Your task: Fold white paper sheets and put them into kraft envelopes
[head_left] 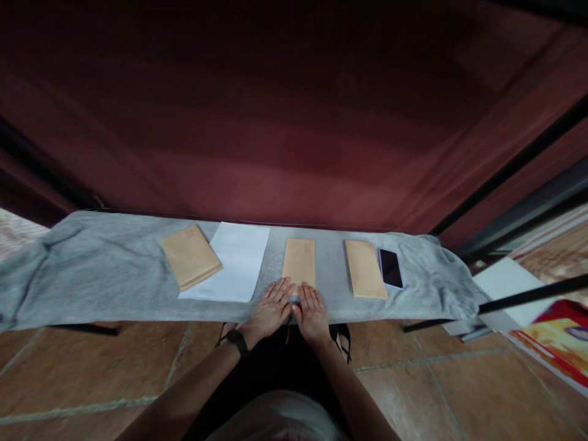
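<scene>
A brown paper envelope (pixel 299 258) lies flat on the grey cloth in front of me, its near end under my fingers. My left hand (pixel 272 305), with a dark band on its wrist, rests palm down with fingers stretched over the envelope's near left corner. Beside it, my right hand (pixel 312 311) lies flat over the near right part, fingers extended. Neither hand grips anything. To the left, a stack of brown envelopes (pixel 190 256) overlaps white paper (pixel 239 260). On the right lies another brown envelope or small pile (pixel 365 269).
A phone (pixel 391 268) with a dark screen lies at the right, against the envelope there. The grey cloth (pixel 124 263) covers a narrow table, with a dark red panel (pixel 285 165) rising behind it. A red and yellow package (pixel 558 343) is at the lower right.
</scene>
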Demonstrator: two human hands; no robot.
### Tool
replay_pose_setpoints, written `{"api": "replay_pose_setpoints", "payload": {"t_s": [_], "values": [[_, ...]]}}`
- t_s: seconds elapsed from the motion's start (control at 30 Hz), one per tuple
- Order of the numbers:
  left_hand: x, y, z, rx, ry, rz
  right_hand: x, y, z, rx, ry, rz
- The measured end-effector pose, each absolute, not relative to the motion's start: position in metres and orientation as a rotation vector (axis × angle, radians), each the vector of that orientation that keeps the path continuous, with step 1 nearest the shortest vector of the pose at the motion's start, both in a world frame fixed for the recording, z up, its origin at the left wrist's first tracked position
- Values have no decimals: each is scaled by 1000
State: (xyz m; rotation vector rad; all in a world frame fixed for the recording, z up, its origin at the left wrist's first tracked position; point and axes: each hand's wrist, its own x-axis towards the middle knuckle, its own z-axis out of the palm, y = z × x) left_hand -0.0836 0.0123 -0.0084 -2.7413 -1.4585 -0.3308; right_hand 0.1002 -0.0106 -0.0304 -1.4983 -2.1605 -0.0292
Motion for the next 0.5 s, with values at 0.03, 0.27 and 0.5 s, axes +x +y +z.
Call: {"api": "replay_pose_setpoints", "payload": {"t_s": [0.03, 0.27, 0.5], "values": [[-83, 12, -9, -2736, -1467, -334, 103, -10, -32, -1507, -2151, -38], [-80, 11, -6, -2719, -1503, -338, 111, -2, -29, -1540, -2130, -6], [-80, 11, -4, -2722, -1485, -368, 111, 27, -22, -1457, -2301, 56]]}}
